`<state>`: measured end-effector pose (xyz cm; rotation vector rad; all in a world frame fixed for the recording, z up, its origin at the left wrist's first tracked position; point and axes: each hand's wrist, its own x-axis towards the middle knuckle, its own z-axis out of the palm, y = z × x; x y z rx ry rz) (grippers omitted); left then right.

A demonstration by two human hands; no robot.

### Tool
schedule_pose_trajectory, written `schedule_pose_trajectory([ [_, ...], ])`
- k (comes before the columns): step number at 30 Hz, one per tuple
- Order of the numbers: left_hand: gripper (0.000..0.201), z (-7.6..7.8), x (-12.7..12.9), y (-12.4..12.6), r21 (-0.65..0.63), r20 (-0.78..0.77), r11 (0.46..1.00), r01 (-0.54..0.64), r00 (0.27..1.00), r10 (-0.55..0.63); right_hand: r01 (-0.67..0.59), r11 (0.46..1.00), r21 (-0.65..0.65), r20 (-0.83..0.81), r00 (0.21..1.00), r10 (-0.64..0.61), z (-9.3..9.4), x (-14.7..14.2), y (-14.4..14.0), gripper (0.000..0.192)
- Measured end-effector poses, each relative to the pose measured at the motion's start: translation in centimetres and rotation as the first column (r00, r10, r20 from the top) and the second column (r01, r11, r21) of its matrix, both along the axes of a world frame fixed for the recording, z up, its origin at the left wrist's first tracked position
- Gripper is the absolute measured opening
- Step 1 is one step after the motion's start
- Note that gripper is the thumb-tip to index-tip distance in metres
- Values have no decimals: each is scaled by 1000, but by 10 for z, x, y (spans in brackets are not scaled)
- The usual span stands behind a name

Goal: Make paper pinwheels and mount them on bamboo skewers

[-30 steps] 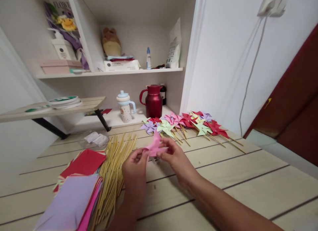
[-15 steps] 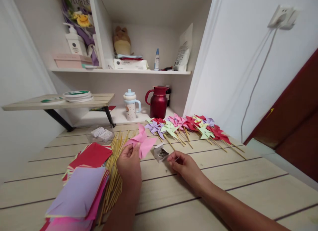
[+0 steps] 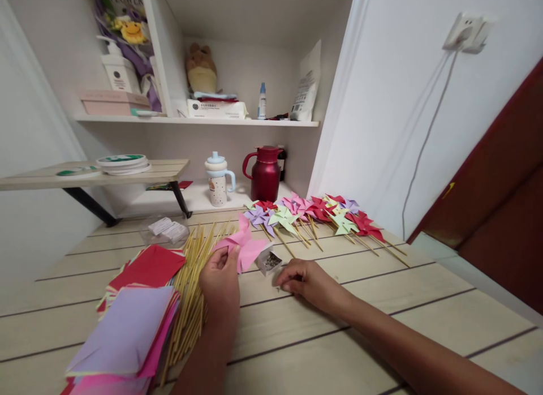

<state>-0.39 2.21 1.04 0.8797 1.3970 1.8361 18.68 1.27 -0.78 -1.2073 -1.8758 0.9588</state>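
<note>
A pink paper pinwheel [image 3: 244, 245] is pinched by one blade between the thumb and fingers of my left hand [image 3: 220, 276], held above the bamboo sticks [image 3: 193, 293]. To its right stands a small open white box [image 3: 268, 260] with little metal pins inside. My right hand [image 3: 303, 279] is beside the box, low over the table, fingers bent and drawn together. A tiny pin [image 3: 278, 288] lies on the tabletop just below those fingertips. Whether anything is between them cannot be made out.
Stacks of coloured paper [image 3: 123, 327] lie at the left, with a clear plastic box [image 3: 165, 230] behind. Finished pinwheels [image 3: 314, 214] on sticks lie at the back right. A red thermos jug [image 3: 265, 177] and a blue-lidded cup [image 3: 218, 183] stand behind, beside a raised wooden shelf [image 3: 169, 168].
My right hand has come down and slightly left, toward the loose pin on the table. My left hand keeps its hold on the pink pinwheel. The whole view has shifted a little.
</note>
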Motion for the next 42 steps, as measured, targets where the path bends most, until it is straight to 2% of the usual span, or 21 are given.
schedule_pose_trajectory([
  [2, 22, -2, 2, 1, -5, -10, 1000, 17, 1000, -17, 17, 1000, -19, 25, 1000, -16, 1, -3, 2, 23],
  [8, 25, -8, 3, 5, -1, -32, 1000, 31, 999, -31, -27, 999, 32, 60, 998, 25, -4, -2, 6, 22],
  [16, 23, -10, 2, 8, -18, -28, 1000, 20, 999, -21, -43, 999, -28, 103, 994, 45, -5, 1, 6, 21],
  [23, 24, -11, -1, 13, -28, -40, 1000, -5, 999, 4, -58, 995, -81, 75, 995, 64, -11, 2, 9, 22],
  [27, 24, -16, -4, 17, -21, -59, 1000, -3, 998, 2, -36, 991, -129, 71, 996, 46, -7, 5, 6, 17],
  [32, 23, -23, -6, 21, -16, -82, 1000, 5, 997, -6, -32, 997, -77, 167, 985, 44, 0, 10, 1, 13],
  [36, 23, -27, -6, 24, -14, -96, 1000, 20, 995, -21, -47, 980, -191, 113, 991, 70, 0, 11, 2, 12],
  [38, 23, -28, -6, 26, -16, -102, 1000, 15, 995, -17, -60, 986, -154, 112, 991, 78, -1, 10, 3, 17],
  [42, 22, -28, -7, 27, -15, -115, 1000, 12, 993, -14, -138, 990, 23, 215, 968, 130, -1, 7, 7, 24],
])
